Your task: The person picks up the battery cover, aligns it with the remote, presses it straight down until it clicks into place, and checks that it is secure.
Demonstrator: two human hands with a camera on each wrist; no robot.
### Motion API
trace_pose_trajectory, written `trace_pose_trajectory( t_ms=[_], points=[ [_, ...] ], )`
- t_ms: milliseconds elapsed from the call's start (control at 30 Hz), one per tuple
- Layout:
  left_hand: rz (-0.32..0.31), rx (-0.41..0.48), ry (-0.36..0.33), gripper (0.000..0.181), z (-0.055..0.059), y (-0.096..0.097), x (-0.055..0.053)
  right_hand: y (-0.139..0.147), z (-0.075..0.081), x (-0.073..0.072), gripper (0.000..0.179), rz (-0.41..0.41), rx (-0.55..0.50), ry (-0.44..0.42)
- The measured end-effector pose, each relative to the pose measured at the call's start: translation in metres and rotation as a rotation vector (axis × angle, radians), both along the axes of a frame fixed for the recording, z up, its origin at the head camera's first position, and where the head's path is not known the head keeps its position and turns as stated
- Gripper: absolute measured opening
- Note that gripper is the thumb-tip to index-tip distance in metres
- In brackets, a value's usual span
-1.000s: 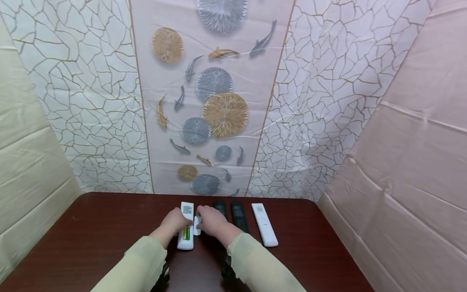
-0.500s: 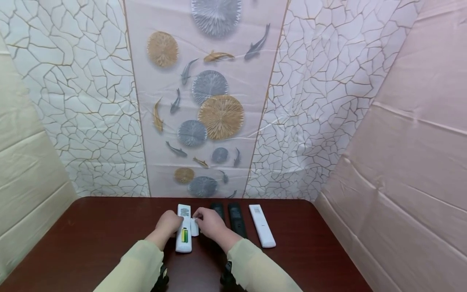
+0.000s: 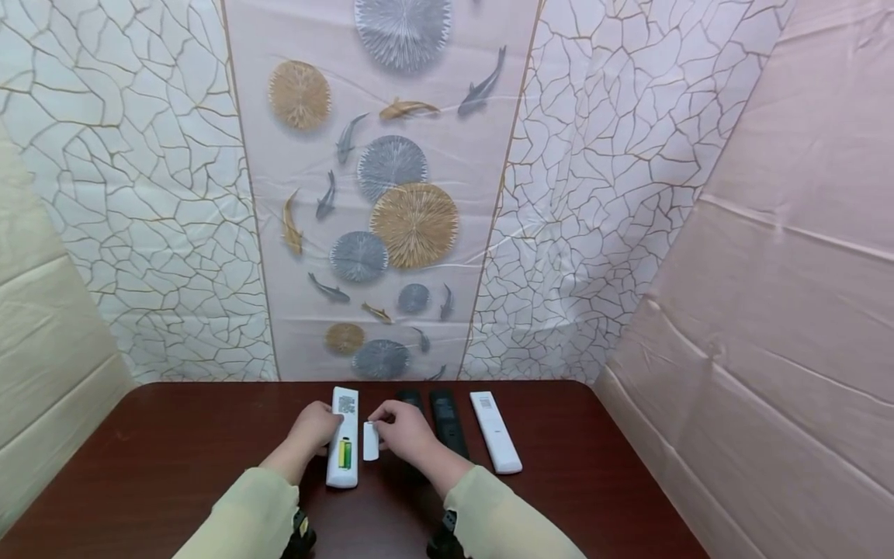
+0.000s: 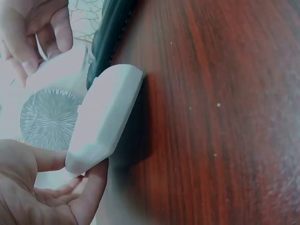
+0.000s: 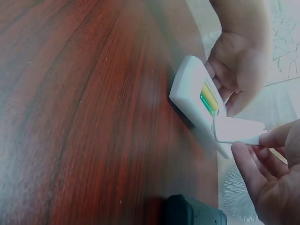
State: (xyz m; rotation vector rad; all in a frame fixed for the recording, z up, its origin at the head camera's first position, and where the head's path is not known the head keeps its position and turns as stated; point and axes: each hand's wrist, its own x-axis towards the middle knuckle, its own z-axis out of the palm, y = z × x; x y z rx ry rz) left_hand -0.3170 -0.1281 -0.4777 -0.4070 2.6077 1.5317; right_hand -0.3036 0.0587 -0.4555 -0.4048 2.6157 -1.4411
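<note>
My left hand (image 3: 312, 432) grips a white remote control (image 3: 343, 473) by its left side, thumb on its back. The remote lies back up, its battery compartment uncovered with a yellow and a green battery (image 3: 345, 453) inside. In the left wrist view that remote (image 4: 101, 117) is tilted a little off the table. My right hand (image 3: 403, 432) pinches a small white battery cover (image 3: 371, 442) by its far end, just right of the remote. In the right wrist view the cover (image 5: 239, 130) overlaps the remote; whether they touch I cannot tell.
Two black remotes (image 3: 448, 419) lie beyond and beside my right hand, one partly hidden by it. Further right is a second white remote (image 3: 497, 432). The dark red-brown table (image 3: 174, 442) ends at a patterned cloth backdrop (image 3: 412, 225).
The battery cover has come away from the remote's right side, leaving a gap in the head view. My left hand has shifted slightly left with the remote. The head view has turned a little.
</note>
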Motion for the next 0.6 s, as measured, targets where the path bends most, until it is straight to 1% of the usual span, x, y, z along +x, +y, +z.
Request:
trace_pose_trajectory(
  t_ms=[100,200,333,433,600],
  points=[
    [0.006,0.038,0.016,0.038,-0.001,-0.002,0.000,0.006,0.003,0.002,0.010,0.001,-0.027,-0.006],
    [0.011,0.086,0.037,0.046,0.000,-0.002,0.000,0.012,0.006,0.005,0.010,0.012,-0.051,-0.014],
    [0.009,0.174,0.057,0.055,0.004,-0.001,0.002,0.020,0.009,0.010,0.010,0.036,-0.045,-0.011],
    [0.013,0.231,0.062,0.056,0.006,0.000,0.004,0.024,0.012,0.015,0.009,0.051,-0.043,-0.010],
    [0.006,0.287,0.074,0.055,0.005,0.003,0.008,0.026,0.016,0.022,0.009,0.046,-0.056,-0.009]
  ],
)
